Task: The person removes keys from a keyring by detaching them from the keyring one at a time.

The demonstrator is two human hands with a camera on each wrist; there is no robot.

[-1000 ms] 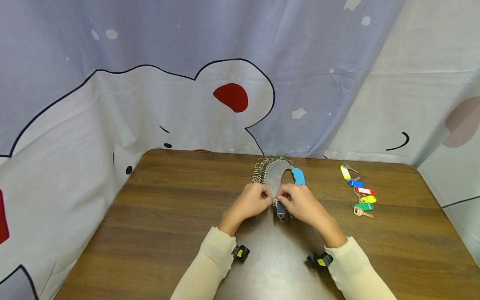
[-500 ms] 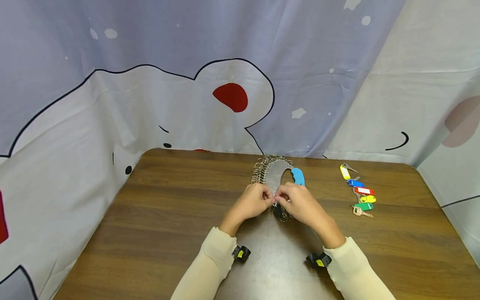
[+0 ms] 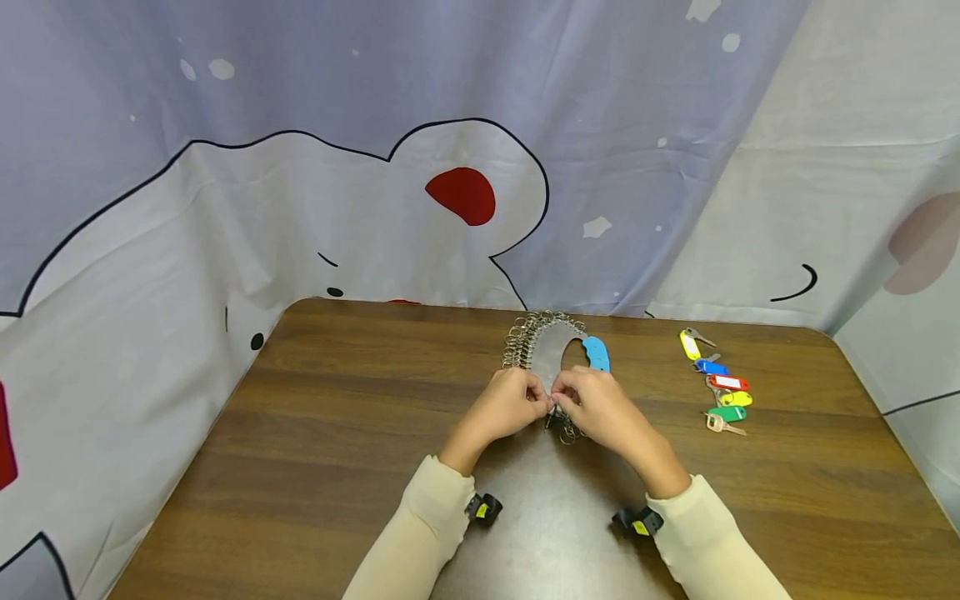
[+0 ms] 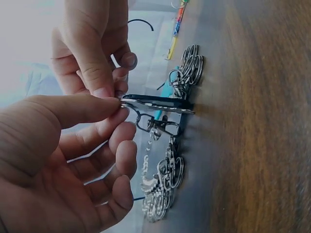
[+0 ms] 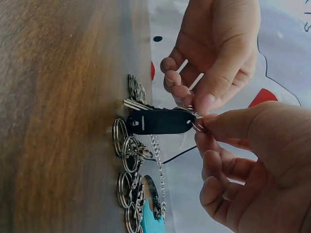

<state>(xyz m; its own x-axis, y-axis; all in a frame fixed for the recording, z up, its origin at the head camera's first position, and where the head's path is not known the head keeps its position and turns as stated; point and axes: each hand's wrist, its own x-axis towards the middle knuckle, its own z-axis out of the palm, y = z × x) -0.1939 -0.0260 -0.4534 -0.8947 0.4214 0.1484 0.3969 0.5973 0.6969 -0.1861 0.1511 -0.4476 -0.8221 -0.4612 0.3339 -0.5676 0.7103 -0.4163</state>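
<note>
My left hand (image 3: 510, 402) and right hand (image 3: 596, 404) meet fingertip to fingertip at the front end of a curved grey metal plate (image 3: 551, 346). Between them, thumbs and forefingers pinch a small split ring (image 5: 199, 126), which carries a black key tag (image 5: 160, 121) and a silver key (image 5: 135, 105). Tag and key hang just above the table in the wrist views. Snap hooks with rings (image 3: 517, 343) line the plate's outer edge, and a blue grip (image 3: 597, 353) forms its right end. Fingertips hide part of the split ring.
To the right on the wooden table (image 3: 337, 458) lies a row of keys with coloured tags: a yellow tag (image 3: 691, 344), a blue tag (image 3: 711, 367), a red tag (image 3: 729, 382), another yellow tag (image 3: 737, 399) and a green tag (image 3: 727, 413). A printed curtain (image 3: 337, 208) hangs behind.
The dark tag showed its face below my right fingers a second ago; now it is turned and mostly hidden in the head view. My fingertips have come closer together. The plate stays put.
</note>
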